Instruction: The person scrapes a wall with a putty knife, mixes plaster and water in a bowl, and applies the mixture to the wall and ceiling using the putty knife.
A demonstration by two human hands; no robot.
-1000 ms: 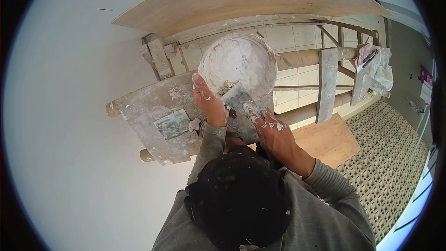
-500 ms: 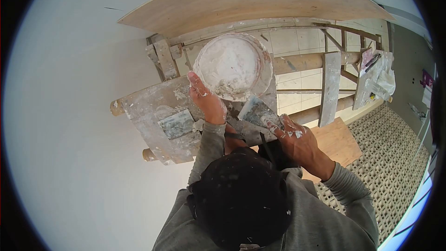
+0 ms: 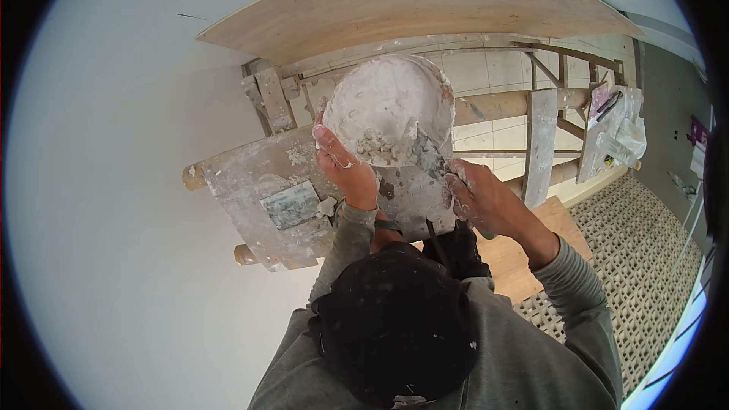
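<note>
A white bucket (image 3: 387,99) smeared with plaster stands tilted on a splattered board (image 3: 250,175) of a wooden scaffold. My left hand (image 3: 342,163) grips the bucket's near rim. My right hand (image 3: 478,197) holds a putty knife (image 3: 427,153) whose blade reaches into the bucket, against lumps of plaster (image 3: 376,148) at the near wall. Both hands are speckled with white plaster.
A second trowel (image 3: 288,203) lies on the board to the left. Round wooden poles (image 3: 501,102) and a plank (image 3: 538,137) span the gap above a tiled floor. A white wall fills the left. At the far right a small board (image 3: 607,118) carries tools and a plastic bag.
My right hand rose from beside the bucket and pushed the putty knife's blade back into it. The bucket tipped a little more toward me under my left hand.
</note>
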